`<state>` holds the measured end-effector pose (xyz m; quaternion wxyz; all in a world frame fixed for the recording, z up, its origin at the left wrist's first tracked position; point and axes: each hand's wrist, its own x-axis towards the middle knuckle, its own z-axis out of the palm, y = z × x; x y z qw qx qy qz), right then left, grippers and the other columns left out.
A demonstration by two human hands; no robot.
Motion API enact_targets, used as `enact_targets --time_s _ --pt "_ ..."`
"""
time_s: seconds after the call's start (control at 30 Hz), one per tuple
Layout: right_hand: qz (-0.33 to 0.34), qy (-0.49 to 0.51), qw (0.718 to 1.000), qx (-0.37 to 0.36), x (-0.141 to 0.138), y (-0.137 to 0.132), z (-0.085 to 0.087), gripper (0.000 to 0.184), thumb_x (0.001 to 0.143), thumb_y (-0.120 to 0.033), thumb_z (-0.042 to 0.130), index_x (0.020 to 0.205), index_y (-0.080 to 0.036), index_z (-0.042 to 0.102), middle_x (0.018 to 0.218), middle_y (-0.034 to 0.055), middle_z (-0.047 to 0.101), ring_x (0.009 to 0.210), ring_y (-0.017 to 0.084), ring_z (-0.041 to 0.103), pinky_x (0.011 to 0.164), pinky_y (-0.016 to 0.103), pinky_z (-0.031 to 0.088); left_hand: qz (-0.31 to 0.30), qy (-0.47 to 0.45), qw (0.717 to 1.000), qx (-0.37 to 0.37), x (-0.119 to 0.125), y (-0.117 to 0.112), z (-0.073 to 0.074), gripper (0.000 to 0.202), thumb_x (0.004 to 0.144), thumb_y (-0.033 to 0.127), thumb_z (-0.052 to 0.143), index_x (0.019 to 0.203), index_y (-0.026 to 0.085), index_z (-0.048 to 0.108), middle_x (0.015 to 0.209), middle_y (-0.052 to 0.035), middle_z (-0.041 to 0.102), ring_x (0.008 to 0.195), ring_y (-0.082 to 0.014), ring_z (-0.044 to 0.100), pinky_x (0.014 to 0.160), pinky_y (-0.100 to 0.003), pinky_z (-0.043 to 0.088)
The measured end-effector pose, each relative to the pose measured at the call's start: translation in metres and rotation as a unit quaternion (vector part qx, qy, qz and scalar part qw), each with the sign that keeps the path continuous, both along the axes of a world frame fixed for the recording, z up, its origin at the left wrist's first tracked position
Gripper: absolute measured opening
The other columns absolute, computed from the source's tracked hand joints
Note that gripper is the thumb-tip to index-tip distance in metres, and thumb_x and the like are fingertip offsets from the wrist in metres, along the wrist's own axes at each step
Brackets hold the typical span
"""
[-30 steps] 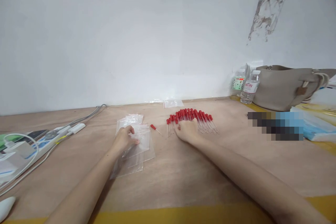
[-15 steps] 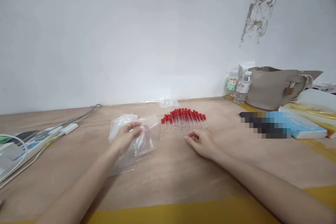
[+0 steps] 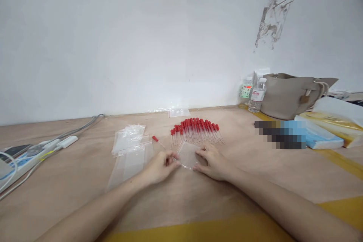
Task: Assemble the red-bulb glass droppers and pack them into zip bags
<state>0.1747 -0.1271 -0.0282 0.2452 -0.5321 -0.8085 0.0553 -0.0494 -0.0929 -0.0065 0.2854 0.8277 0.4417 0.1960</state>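
One band of yellow tape (image 3: 181, 230) crosses the table (image 3: 241, 200) nearest my camera. Beyond it I have both hands at a clear bag (image 3: 187, 154) lying flat, midway between them. My left hand (image 3: 161, 165) is at the bag's left side, thumb and forefinger close together; I cannot tell whether they pinch the film. My right hand (image 3: 217, 162) is at the right side, its thumb and forefinger spread apart along the edge.

To the left I see overlapping spare bags (image 3: 129, 140), and off at the far left a power strip (image 3: 31, 163). One loose dropper (image 3: 155, 138) lies between those bags and the fanned pile of droppers (image 3: 195, 126), just past the bag, red bulbs toward the wall (image 3: 141, 45). A blue pack (image 3: 323, 135) sits well to the right. Farther back, a flat packet (image 3: 179, 112) lies near the wall, and two bottles (image 3: 257, 96) stand beside a grey handbag (image 3: 283, 96).
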Motion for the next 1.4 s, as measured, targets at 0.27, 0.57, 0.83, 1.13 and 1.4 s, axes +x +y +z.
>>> enact_targets --time_s 0.27,0.57,0.83,1.13,1.4 --pt "0.108 -0.018 0.993 -0.052 0.019 0.010 0.007 0.050 0.070 -0.049 0.057 0.113 -0.023 0.055 0.110 0.0079 0.051 0.103 0.022 0.042 0.088 0.036 0.031 -0.040 0.029 0.985 0.164 0.003 0.027 -0.001 0.010 0.071 0.022 0.057 0.076 0.018 0.065 0.083 -0.0040 0.060 0.082 -0.0187 0.055 0.074 -0.030 0.041" --pt "0.177 0.035 0.978 -0.101 0.037 0.019 0.006 0.053 0.069 -0.044 0.060 0.117 -0.023 0.051 0.120 0.0078 0.047 0.110 0.021 0.042 0.094 0.035 0.031 -0.248 0.013 0.955 0.160 0.002 0.014 -0.010 0.026 0.086 0.025 0.042 0.101 0.021 0.062 0.103 -0.0045 0.063 0.100 -0.0157 0.055 0.092 -0.031 0.037" --pt "0.162 0.058 0.979 -0.112 0.043 0.022 0.001 0.071 0.066 -0.051 0.061 0.126 -0.021 0.041 0.129 0.0101 0.039 0.117 0.024 0.036 0.098 0.040 0.027 -0.249 0.092 0.944 0.195 -0.003 0.016 -0.014 0.044 0.088 0.023 0.036 0.131 0.028 0.028 0.138 -0.0020 0.030 0.125 -0.0182 0.028 0.105 -0.042 0.016" --pt "0.122 0.065 0.990 -0.009 0.022 0.017 -0.003 0.073 0.062 -0.059 0.060 0.123 -0.022 0.045 0.124 0.0107 0.044 0.113 0.027 0.039 0.095 0.043 0.030 -0.245 0.022 0.953 0.175 0.000 0.013 -0.013 0.040 0.085 0.022 0.042 0.125 0.023 0.042 0.131 -0.0052 0.042 0.121 -0.0182 0.036 0.100 -0.035 0.030" --pt "0.104 0.043 0.993 -0.039 0.017 0.016 -0.008 0.074 0.065 -0.061 0.054 0.125 -0.020 0.043 0.127 0.0102 0.042 0.114 0.027 0.038 0.094 0.042 0.030 -0.114 0.107 0.947 0.282 -0.027 0.049 0.009 0.023 0.084 0.022 0.044 0.094 0.021 0.064 0.097 -0.0059 0.061 0.092 -0.0185 0.054 0.083 -0.032 0.040"
